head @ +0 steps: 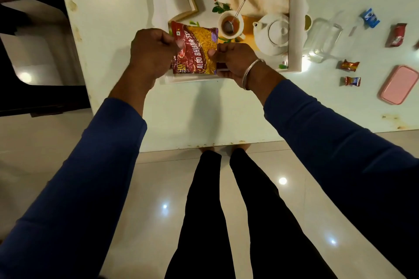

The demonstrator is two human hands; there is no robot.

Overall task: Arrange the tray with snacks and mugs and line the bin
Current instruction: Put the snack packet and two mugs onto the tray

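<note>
hands, left hand (152,53) and right hand (234,61), pinched snack packet (196,51) over tray (295,29); mugs, probably bin, pending.

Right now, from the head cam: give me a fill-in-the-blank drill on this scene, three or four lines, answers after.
1. The left hand and right hand both pinch the Aloo Bhujia Sev ____.
2. The packet is held over the white ____.
3. The flat lid lying on the table is ____ in colour.
4. A metal ____ circles the right wrist.

Missing words: packet; tray; pink; bangle
</note>
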